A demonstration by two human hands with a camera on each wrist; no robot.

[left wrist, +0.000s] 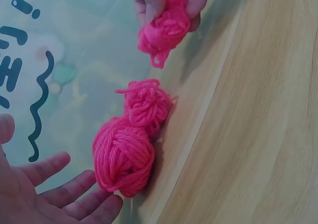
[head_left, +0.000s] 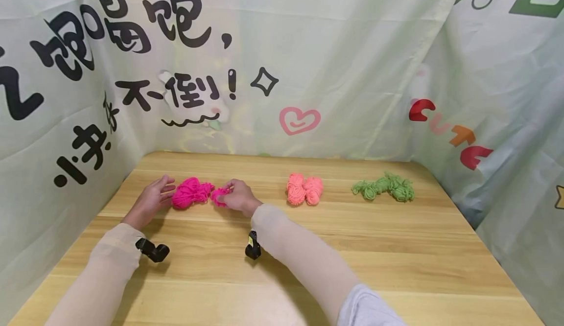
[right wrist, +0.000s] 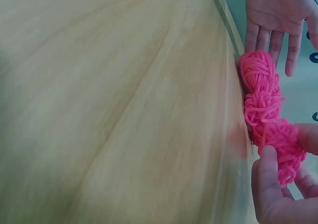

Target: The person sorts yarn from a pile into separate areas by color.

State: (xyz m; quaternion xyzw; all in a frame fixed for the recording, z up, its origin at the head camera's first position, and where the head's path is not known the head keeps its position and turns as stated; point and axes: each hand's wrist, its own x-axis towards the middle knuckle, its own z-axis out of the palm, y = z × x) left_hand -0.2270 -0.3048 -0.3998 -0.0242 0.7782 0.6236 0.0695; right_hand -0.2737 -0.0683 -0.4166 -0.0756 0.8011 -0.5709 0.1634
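Observation:
My right hand point(head_left: 239, 196) pinches a small bundle of hot-pink yarn point(head_left: 219, 197) between thumb and fingers. Just left of it on the table lie a larger hot-pink yarn ball point(head_left: 187, 194) and a looser pink clump point(left wrist: 146, 105), one against the other. My left hand point(head_left: 152, 199) is spread with straight fingers at the left side of the larger ball, fingertips point(left wrist: 107, 209) right at its edge. In the left wrist view, a gap shows between the held bundle point(left wrist: 164, 28) and the two lying ones.
Two coral yarn balls point(head_left: 304, 189) lie side by side on the wooden table point(head_left: 282, 247), right of my hands. Farther right is a loose heap of green yarn point(head_left: 383, 188). Printed cloth point(head_left: 343, 71) hangs behind the table and along both sides.

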